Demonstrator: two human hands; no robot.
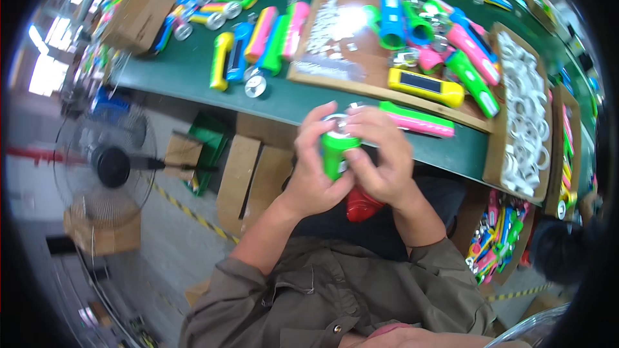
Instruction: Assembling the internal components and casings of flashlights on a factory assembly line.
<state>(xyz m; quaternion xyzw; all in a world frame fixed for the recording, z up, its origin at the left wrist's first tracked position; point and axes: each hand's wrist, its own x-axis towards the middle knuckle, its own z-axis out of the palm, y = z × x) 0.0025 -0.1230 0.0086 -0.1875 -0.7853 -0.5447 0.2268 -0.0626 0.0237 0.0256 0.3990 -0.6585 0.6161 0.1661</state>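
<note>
Both my hands are raised in front of the table's near edge, around a green flashlight [333, 156]. My left hand [311, 164] wraps its left side. My right hand [385, 151] closes on it from the right, its fingers at the round clear-and-silver top end. A red rounded object [363, 205] shows just below my right palm; its kind and whether I hold it are unclear. Beyond my right hand lies a pink and green flashlight body [422, 122]. A yellow flashlight [425, 87] with a dark panel rests on the wooden tray's near rim.
The wooden tray [387, 99] bears small white parts and coloured flashlight bodies. A cardboard box of white rings [525, 116] stands at its right. Several flashlights [263, 42] lie on the green table [174, 71]. A fan [111, 166] stands left; a box of flashlights [500, 235] sits lower right.
</note>
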